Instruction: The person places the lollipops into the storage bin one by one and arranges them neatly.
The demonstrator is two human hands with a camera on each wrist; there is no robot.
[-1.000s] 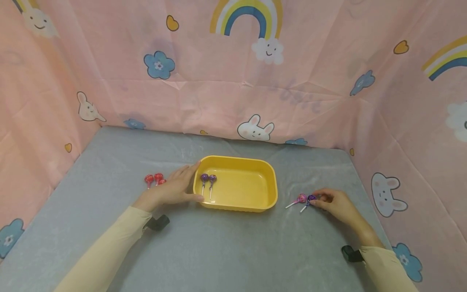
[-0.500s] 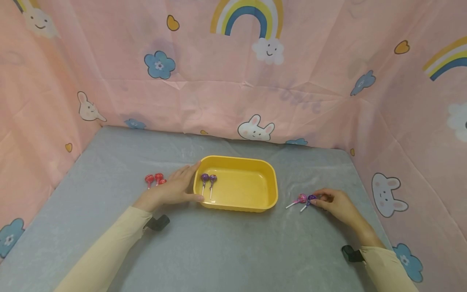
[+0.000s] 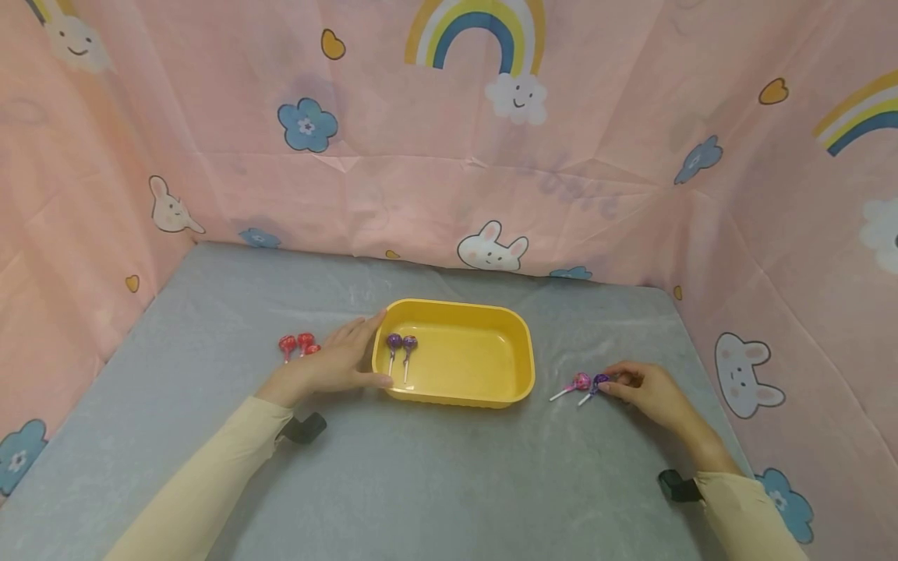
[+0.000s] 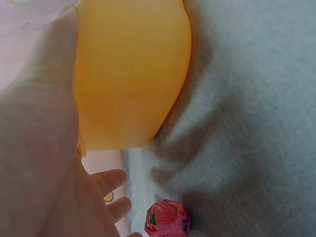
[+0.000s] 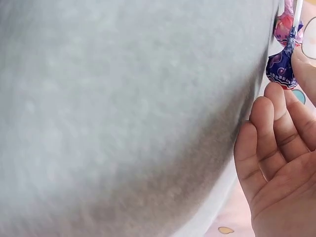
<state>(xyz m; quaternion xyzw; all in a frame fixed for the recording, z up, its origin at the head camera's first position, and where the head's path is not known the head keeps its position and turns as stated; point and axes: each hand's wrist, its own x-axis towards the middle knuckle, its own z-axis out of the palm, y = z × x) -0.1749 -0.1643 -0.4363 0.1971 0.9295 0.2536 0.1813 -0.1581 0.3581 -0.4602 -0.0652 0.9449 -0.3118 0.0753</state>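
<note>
A yellow plastic tray (image 3: pixel 473 366) sits mid-table, with two purple-wrapped lollipops (image 3: pixel 410 343) side by side at its left end. My left hand (image 3: pixel 333 365) spans that end, thumb at the front rim and a fingertip at the back corner; its other fingers extend loosely in the left wrist view. On the right, my right hand (image 3: pixel 648 396) pinches the head of a purple lollipop (image 5: pixel 281 69) between thumb and fingertips, its white stick pointing front-left. Just left of it lies a pink lollipop (image 3: pixel 581 382), their heads close together.
Several red lollipops (image 3: pixel 287 344) lie left of the tray, partly hidden behind my left hand. A grey cloth (image 3: pixel 449 483) covers the table. Pink printed curtains (image 3: pixel 393 195) enclose the back and both sides.
</note>
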